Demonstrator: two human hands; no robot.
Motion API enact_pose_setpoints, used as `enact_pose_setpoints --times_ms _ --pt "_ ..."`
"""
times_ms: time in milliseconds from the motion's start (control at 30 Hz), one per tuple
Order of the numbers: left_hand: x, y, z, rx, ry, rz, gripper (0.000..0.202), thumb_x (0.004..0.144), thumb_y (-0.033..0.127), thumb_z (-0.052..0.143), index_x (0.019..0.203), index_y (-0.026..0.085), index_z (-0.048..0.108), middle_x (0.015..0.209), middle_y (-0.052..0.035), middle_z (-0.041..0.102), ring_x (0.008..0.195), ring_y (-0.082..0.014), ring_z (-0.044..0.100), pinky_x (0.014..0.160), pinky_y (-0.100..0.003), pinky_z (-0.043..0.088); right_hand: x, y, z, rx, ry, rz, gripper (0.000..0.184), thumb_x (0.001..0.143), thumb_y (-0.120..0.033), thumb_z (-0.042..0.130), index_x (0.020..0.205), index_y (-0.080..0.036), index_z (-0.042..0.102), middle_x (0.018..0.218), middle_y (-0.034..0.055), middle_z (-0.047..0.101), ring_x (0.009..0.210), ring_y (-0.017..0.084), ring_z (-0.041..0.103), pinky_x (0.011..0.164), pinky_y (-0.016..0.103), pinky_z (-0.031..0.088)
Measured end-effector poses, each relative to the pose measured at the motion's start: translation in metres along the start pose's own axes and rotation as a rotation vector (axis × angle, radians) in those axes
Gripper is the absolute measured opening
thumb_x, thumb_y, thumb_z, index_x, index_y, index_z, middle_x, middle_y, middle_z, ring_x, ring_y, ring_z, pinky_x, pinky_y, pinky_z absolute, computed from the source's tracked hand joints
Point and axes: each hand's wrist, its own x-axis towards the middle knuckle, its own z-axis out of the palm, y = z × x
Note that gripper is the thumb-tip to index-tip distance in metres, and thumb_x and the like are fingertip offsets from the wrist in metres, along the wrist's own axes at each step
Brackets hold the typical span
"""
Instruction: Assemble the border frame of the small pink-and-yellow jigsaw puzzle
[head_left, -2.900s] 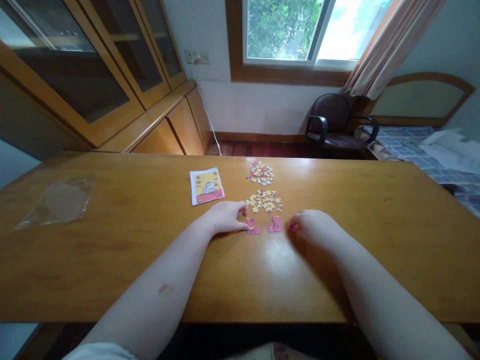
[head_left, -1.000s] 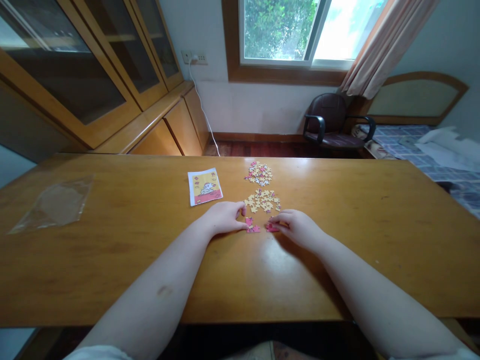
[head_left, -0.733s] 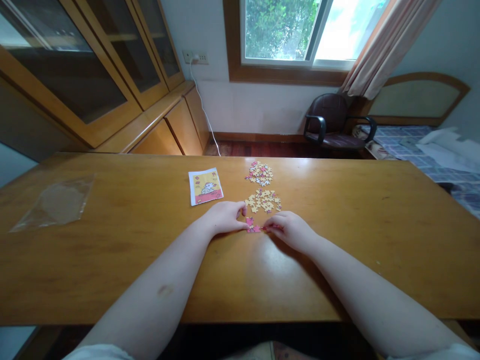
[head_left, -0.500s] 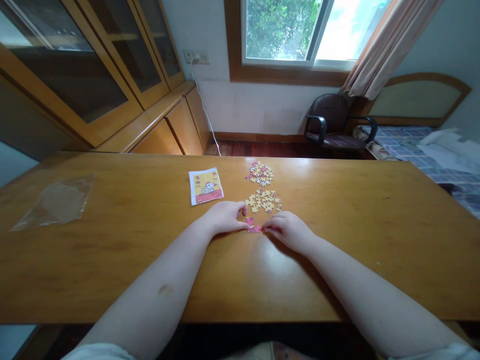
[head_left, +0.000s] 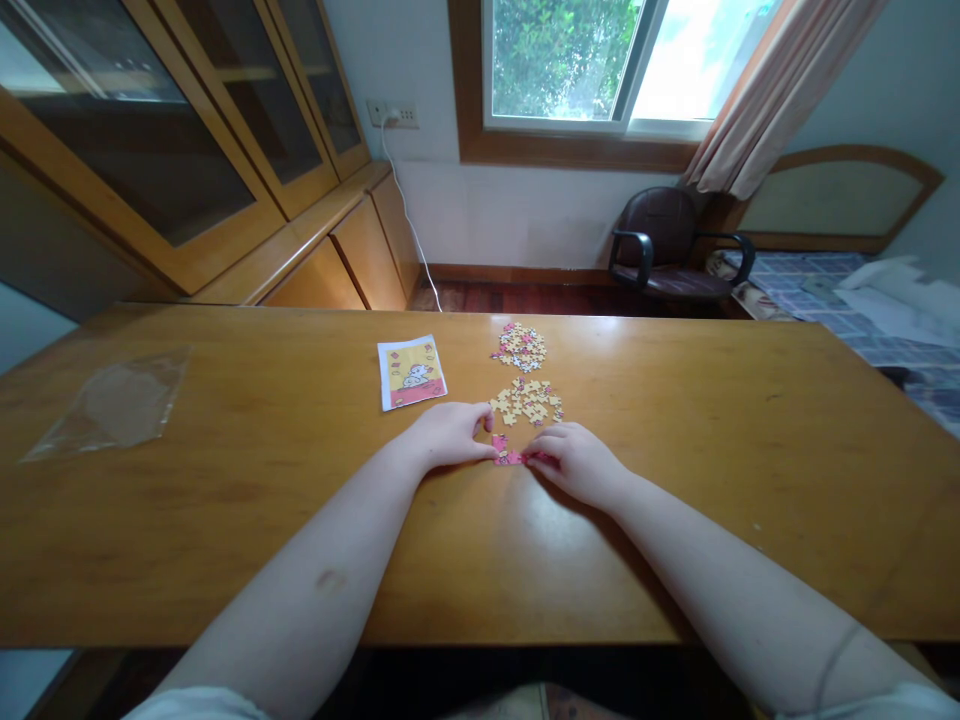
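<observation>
My left hand (head_left: 448,434) rests on the wooden table (head_left: 225,520), fingers curled, fingertips pinching the left edge of a small pink joined puzzle section (head_left: 505,453). My right hand (head_left: 576,459) lies just right of it, fingers closed on another pink puzzle section that it presses against the first; that section is mostly hidden under the fingers. Just beyond the hands lies a heap of loose yellow puzzle pieces (head_left: 528,400), and a second heap of mixed pieces (head_left: 520,346) sits farther back. A reference picture card (head_left: 411,372) lies to the left of the heaps.
A clear plastic bag (head_left: 112,402) lies at the table's far left. Wooden glass-door cabinets (head_left: 187,130) line the left wall. A dark office chair (head_left: 664,245) stands under the window, with a bed (head_left: 862,300) at right.
My right hand slid left from the table's right side, bringing its pink section up against the one under my left hand. My left hand has stayed put.
</observation>
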Motion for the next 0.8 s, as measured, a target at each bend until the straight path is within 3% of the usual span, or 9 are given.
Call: enact_pose_setpoints --times_ms 467,800 --pt "-0.001 0.003 -0.004 0.001 -0.009 0.002 0.041 0.067 0.056 0.067 0.093 0.026 0.059 0.079 0.0010 0.066 0.068 -0.0188 0.059 0.055 -0.026 0.031 0.001 -0.001 -0.001 0.029 -0.011 -0.016 0.011 0.089 -0.026 0.061 0.089 -0.020 0.070 0.086 0.0060 0.070 0.083 0.017 0.065 0.080 0.030 0.051" --pt "-0.005 0.005 -0.007 -0.061 -0.006 0.030 0.032 0.072 0.047 0.065 0.093 0.024 0.060 0.073 0.0025 0.062 0.065 -0.0158 0.057 0.054 -0.025 0.032 -0.005 0.013 -0.019 -0.024 0.000 0.060 0.012 0.087 -0.026 0.062 0.091 -0.019 0.072 0.086 0.0056 0.070 0.079 0.017 0.065 0.078 0.031 0.051"
